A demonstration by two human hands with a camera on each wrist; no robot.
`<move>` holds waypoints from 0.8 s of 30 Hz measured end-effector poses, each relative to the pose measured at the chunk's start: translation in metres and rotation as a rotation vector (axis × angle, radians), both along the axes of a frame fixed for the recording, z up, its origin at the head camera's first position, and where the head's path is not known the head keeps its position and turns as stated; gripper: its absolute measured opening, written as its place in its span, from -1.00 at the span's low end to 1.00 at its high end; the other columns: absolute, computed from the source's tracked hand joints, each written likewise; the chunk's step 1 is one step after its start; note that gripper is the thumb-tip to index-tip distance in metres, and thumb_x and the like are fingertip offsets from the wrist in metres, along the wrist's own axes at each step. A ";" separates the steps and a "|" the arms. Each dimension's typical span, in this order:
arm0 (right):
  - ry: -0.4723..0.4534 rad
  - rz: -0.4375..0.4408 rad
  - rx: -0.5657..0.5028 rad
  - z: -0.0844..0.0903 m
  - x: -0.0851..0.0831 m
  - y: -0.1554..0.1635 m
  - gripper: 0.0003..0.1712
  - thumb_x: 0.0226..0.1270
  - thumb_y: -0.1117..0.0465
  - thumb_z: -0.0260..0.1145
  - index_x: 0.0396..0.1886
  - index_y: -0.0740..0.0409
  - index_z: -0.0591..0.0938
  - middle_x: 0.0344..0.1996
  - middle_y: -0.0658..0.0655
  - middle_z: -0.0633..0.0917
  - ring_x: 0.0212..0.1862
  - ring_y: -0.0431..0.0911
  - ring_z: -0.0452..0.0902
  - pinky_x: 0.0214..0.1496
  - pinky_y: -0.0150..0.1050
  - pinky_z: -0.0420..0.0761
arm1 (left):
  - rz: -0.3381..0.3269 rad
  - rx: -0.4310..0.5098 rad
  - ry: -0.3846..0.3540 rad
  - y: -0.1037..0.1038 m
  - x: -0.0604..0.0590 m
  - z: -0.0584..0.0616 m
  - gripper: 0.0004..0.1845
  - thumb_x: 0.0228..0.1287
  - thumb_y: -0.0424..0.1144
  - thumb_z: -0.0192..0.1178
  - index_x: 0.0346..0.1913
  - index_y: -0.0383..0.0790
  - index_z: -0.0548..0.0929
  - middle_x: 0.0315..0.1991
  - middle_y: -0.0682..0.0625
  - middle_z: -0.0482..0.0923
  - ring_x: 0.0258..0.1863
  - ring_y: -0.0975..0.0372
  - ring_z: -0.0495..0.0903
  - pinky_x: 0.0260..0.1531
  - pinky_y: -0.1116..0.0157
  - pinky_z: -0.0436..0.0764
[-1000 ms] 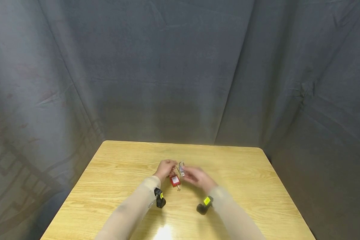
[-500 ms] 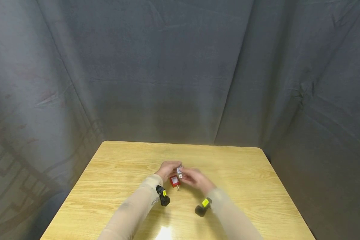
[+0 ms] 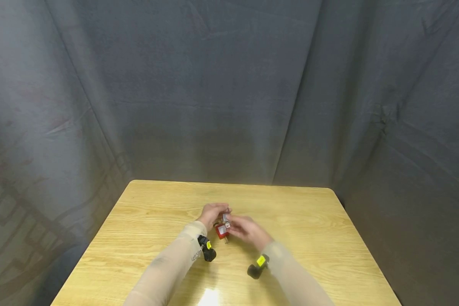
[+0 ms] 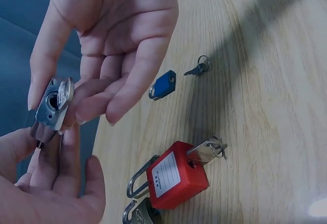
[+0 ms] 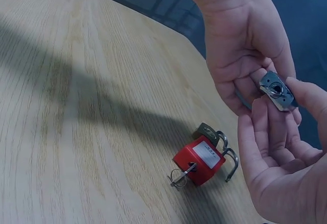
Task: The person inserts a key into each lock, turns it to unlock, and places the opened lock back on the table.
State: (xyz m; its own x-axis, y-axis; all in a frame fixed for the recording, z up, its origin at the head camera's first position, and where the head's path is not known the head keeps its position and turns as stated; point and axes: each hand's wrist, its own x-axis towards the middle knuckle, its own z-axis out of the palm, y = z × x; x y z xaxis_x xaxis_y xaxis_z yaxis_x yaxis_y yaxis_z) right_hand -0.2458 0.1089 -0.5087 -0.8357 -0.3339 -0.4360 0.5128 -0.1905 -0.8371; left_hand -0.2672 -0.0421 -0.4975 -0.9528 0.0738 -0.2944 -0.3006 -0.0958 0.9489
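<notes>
A silver padlock [image 3: 226,219] is held just above the table between both hands. My left hand [image 3: 212,212] grips its body [image 4: 48,109] from below. With thumb and fingers my right hand [image 3: 245,229] pinches a key [image 4: 64,91] that sits in its keyhole [image 5: 277,91]. Right under the hands a red padlock [image 4: 176,175] lies on the table with a key [image 4: 207,150] in it; it also shows in the right wrist view [image 5: 202,160]. A darker brass padlock [image 5: 207,131] lies against its shackle.
On the wooden table [image 3: 157,221], a small blue padlock [image 4: 162,85] and a loose key [image 4: 198,68] lie beyond the hands. Dark grey curtain [image 3: 229,106] surrounds the table on the far, left and right sides.
The right hand has moved left and closed in on the silver padlock's key end. The padlock has sunk a little, and its shackle no longer stands up in the head view.
</notes>
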 end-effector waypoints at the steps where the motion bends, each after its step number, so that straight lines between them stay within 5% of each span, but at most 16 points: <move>1: -0.001 0.003 0.001 0.000 -0.001 0.000 -0.45 0.32 0.17 0.30 0.20 0.41 0.45 -0.04 0.29 0.66 0.14 0.11 0.56 0.17 -0.20 0.58 | -0.008 0.001 -0.005 0.000 0.000 -0.001 -0.63 0.37 -0.28 0.14 0.12 -0.48 0.54 0.04 -0.31 0.61 -0.16 0.15 0.70 0.11 0.07 0.56; 8: 0.002 0.010 -0.007 0.001 0.000 0.001 -0.45 0.33 0.18 0.30 0.20 0.43 0.45 -0.10 0.22 0.69 0.13 0.09 0.57 0.18 -0.20 0.57 | -0.049 0.002 -0.025 -0.003 -0.001 -0.004 -0.63 0.40 -0.24 0.12 0.13 -0.44 0.54 0.11 -0.29 0.57 -0.23 0.26 0.66 0.13 0.09 0.54; 15: 0.005 0.017 0.008 0.000 0.000 0.000 -0.47 0.34 0.17 0.29 0.18 0.42 0.47 -0.12 0.20 0.69 0.13 0.09 0.57 0.24 -0.16 0.53 | -0.077 0.011 -0.053 -0.004 -0.001 -0.004 -0.55 0.39 -0.17 0.13 0.22 -0.38 0.49 0.09 -0.22 0.60 -0.23 0.25 0.60 -0.05 0.27 0.59; 24: 0.007 0.009 0.033 -0.005 -0.003 -0.002 -0.53 0.31 0.20 0.32 0.11 0.40 0.52 -0.25 0.10 0.71 -0.11 -0.08 0.66 0.09 -0.24 0.62 | -0.060 -0.085 0.035 0.002 0.005 -0.001 -0.63 0.32 -0.31 0.17 0.09 -0.51 0.49 -0.21 -0.10 0.57 -0.35 0.25 0.54 -0.30 0.38 0.58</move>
